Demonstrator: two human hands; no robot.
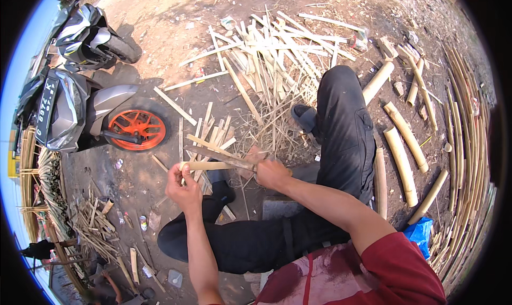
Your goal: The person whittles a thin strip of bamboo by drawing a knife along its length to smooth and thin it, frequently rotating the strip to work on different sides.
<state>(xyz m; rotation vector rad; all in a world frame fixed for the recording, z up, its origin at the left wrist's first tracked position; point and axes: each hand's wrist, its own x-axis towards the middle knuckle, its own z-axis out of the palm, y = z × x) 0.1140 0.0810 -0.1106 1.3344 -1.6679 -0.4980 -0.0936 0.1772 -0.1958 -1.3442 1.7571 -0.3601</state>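
Observation:
My left hand (184, 187) grips one end of a pale split bamboo strip (212, 165), thumb on top and fingers curled round it. The strip points right, toward a brownish block (256, 154) in front of my right hand. My right hand (272, 175) is closed round the handle of a long knife (226, 157). Its blade reaches left and slightly away from me, just above the strip; whether the edge touches the bamboo I cannot tell. Beyond my left hand lies a small heap of cut strips (216, 131).
A large pile of split bamboo (277, 51) lies ahead. Thick bamboo lengths (400, 166) and long poles (464, 145) are on the right, near a blue plastic bag (419, 235). Motorcycles (80, 110) stand at the left. Another person's arm (113, 288) shows at lower left.

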